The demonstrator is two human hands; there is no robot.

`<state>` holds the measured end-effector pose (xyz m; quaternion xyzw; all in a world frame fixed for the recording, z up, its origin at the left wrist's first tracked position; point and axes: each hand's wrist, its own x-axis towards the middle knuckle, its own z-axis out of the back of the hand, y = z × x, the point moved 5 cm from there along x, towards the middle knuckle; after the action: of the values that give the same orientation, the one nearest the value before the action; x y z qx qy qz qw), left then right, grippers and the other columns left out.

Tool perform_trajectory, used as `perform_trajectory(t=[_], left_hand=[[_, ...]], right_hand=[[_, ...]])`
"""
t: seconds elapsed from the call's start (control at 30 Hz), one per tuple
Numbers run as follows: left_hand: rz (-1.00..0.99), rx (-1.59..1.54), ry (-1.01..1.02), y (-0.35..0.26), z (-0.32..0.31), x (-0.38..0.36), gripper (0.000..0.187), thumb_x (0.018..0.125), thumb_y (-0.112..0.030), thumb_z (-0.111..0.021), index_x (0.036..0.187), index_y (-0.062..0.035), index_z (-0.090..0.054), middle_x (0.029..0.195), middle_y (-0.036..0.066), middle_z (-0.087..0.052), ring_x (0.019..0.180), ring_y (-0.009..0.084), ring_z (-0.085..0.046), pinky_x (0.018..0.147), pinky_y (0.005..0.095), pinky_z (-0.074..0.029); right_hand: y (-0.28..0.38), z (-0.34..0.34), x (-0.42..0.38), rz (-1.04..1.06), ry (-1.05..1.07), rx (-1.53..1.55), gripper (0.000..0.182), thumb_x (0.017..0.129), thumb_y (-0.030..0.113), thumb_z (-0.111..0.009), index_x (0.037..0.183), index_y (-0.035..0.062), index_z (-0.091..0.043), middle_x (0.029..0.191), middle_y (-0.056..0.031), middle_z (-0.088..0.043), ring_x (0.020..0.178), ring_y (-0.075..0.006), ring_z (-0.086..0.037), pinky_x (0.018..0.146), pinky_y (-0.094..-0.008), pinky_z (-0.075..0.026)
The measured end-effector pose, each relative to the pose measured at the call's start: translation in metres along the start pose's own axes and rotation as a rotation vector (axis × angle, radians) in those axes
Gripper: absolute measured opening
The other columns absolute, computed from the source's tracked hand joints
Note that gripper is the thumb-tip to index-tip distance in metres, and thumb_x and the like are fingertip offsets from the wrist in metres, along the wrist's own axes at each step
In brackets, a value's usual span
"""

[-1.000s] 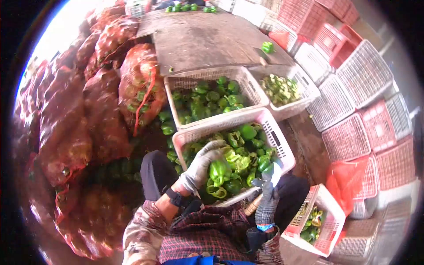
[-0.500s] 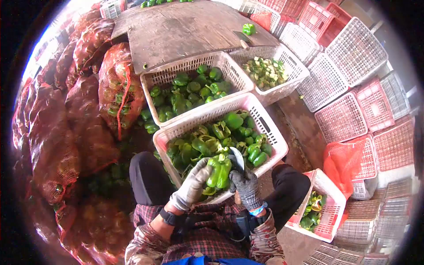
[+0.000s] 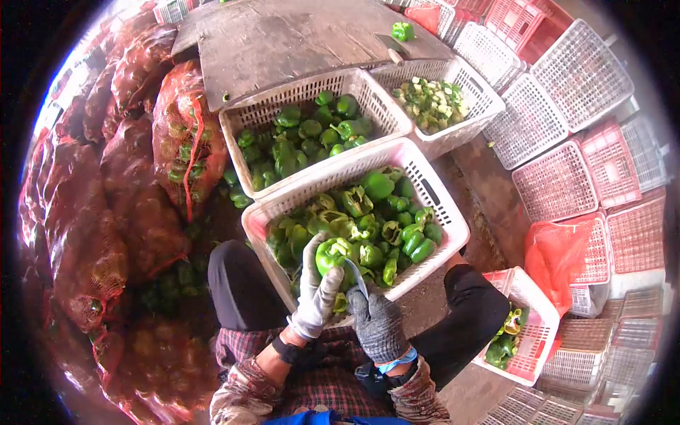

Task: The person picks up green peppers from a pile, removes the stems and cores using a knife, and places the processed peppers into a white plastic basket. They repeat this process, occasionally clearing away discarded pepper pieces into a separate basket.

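Note:
A green bell pepper [image 3: 330, 258] is gripped in my left hand [image 3: 314, 292], which wears a pale glove, over the near edge of the middle crate [image 3: 425, 170]. Closed around a knife, my right hand [image 3: 378, 327] in a dark grey glove is just right of the pepper. The curved knife blade [image 3: 356, 275] points up and left, at the pepper's right side; its handle is hidden in my fingers. Green peppers [image 3: 379, 185], some cut open, fill much of the crate beneath both hands.
Behind are a crate of whole peppers [image 3: 309, 129], a crate of pale cut pieces [image 3: 432, 99] and a wooden board [image 3: 297, 42]. Red mesh sacks [image 3: 85, 227] line the left. A small crate [image 3: 533, 347] and stacked crates [image 3: 559, 177] stand right.
My left hand has turned the pepper so its top faces up. My right hand and the knife have moved lower and left, with the blade now against the pepper's side. The view has shifted slightly.

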<state>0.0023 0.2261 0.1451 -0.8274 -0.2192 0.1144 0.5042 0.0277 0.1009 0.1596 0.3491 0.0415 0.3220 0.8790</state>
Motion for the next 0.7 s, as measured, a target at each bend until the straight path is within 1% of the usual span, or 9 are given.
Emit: perform_trajectory(t=[0.2, 0.23, 0.27, 0.37, 0.43, 0.47, 0.53, 0.57, 0.7], left_hand=[[-0.076, 0.156, -0.237, 0.002, 0.019, 0.014, 0.059, 0.095, -0.043, -0.053, 0.138, -0.0062, -0.036, 0.123, 0.008, -0.049, 0.111, 0.0169, -0.048, 0.098, 0.0316, -0.040], [-0.042, 0.134, -0.245, 0.000, 0.026, 0.019, 0.059, 0.095, -0.045, -0.052, 0.137, -0.0060, -0.037, 0.123, 0.008, -0.050, 0.112, 0.0170, -0.048, 0.098, 0.0318, -0.040], [-0.010, 0.111, -0.249, -0.003, 0.033, 0.022, 0.059, 0.096, -0.047, -0.051, 0.136, -0.0058, -0.038, 0.124, 0.009, -0.050, 0.113, 0.0171, -0.048, 0.098, 0.0321, -0.039], [0.103, 0.149, 0.135, 0.009, 0.013, 0.012, 0.060, 0.096, -0.046, -0.050, 0.136, -0.0032, -0.038, 0.126, 0.009, -0.049, 0.116, 0.0167, -0.046, 0.100, 0.0313, -0.037], [0.141, 0.084, 0.267, 0.018, -0.009, 0.001, 0.063, 0.095, -0.044, -0.053, 0.137, -0.0001, -0.036, 0.129, 0.008, -0.048, 0.120, 0.0171, -0.043, 0.102, 0.0310, -0.034], [0.206, 0.118, 0.282, 0.021, -0.011, 0.000, 0.075, 0.092, -0.057, -0.051, 0.140, -0.0016, -0.033, 0.131, 0.009, -0.046, 0.121, 0.0183, -0.043, 0.106, 0.0326, -0.032], [0.277, 0.293, 0.299, 0.027, -0.001, -0.009, 0.077, 0.089, -0.052, -0.059, 0.139, -0.0006, -0.032, 0.129, 0.008, -0.048, 0.119, 0.0181, -0.046, 0.103, 0.0319, -0.036], [0.224, 0.249, 0.241, 0.031, -0.005, -0.011, 0.072, 0.086, -0.051, -0.064, 0.132, -0.0015, -0.040, 0.115, 0.014, -0.059, 0.106, 0.0242, -0.058, 0.092, 0.0333, -0.045], [0.176, 0.503, 0.232, 0.037, 0.011, -0.023, 0.064, 0.076, -0.052, -0.075, 0.113, -0.0049, -0.054, 0.095, 0.012, -0.064, 0.085, 0.0246, -0.063, 0.076, 0.0351, -0.050]], right_hand=[[-0.020, -0.008, -0.033, -0.120, 0.091, -0.072, 0.018, 0.091, 0.019, -0.061, 0.089, 0.0019, -0.062, 0.066, -0.0236, -0.057, 0.064, -0.0424, -0.057, 0.055, -0.0467, -0.045], [-0.015, -0.001, -0.032, 0.012, 0.029, 0.000, 0.022, 0.090, 0.017, -0.062, 0.106, 0.0019, -0.061, 0.069, -0.0175, -0.062, 0.056, -0.0317, -0.059, 0.052, -0.0395, -0.046], [-0.022, 0.002, -0.029, -0.107, 0.017, 0.169, 0.027, 0.089, 0.016, -0.064, 0.112, 0.0026, -0.059, 0.080, -0.0170, -0.063, 0.067, -0.0298, -0.062, 0.060, -0.0384, -0.049], [-0.017, 0.019, 0.002, -0.409, 0.027, 0.791, 0.054, 0.085, 0.017, -0.069, 0.133, 0.0024, -0.046, 0.111, -0.0141, -0.064, 0.098, -0.0211, -0.063, 0.083, -0.0343, -0.051], [-0.041, 0.003, 0.010, -0.454, 0.195, 0.680, 0.072, 0.081, 0.025, -0.074, 0.139, 0.0024, -0.038, 0.120, -0.0154, -0.059, 0.104, -0.0256, -0.061, 0.088, -0.0342, -0.049], [-0.044, 0.000, 0.011, -0.415, 0.178, 0.674, 0.075, 0.080, 0.027, -0.075, 0.140, 0.0025, -0.036, 0.122, -0.0156, -0.058, 0.107, -0.0261, -0.059, 0.090, -0.0348, -0.048], [-0.043, -0.002, 0.014, -0.241, 0.111, 0.577, 0.080, 0.079, 0.029, -0.076, 0.141, 0.0026, -0.034, 0.127, -0.0160, -0.054, 0.112, -0.0265, -0.057, 0.094, -0.0359, -0.046], [-0.039, -0.002, 0.013, -0.106, 0.068, 0.494, 0.082, 0.078, 0.030, -0.077, 0.142, 0.0026, -0.033, 0.129, -0.0163, -0.053, 0.114, -0.0264, -0.055, 0.096, -0.0363, -0.045], [-0.041, -0.014, 0.002, -0.131, 0.185, 0.609, 0.087, 0.077, 0.034, -0.077, 0.143, 0.0026, -0.030, 0.129, -0.0168, -0.053, 0.113, -0.0267, -0.055, 0.096, -0.0374, -0.045]])
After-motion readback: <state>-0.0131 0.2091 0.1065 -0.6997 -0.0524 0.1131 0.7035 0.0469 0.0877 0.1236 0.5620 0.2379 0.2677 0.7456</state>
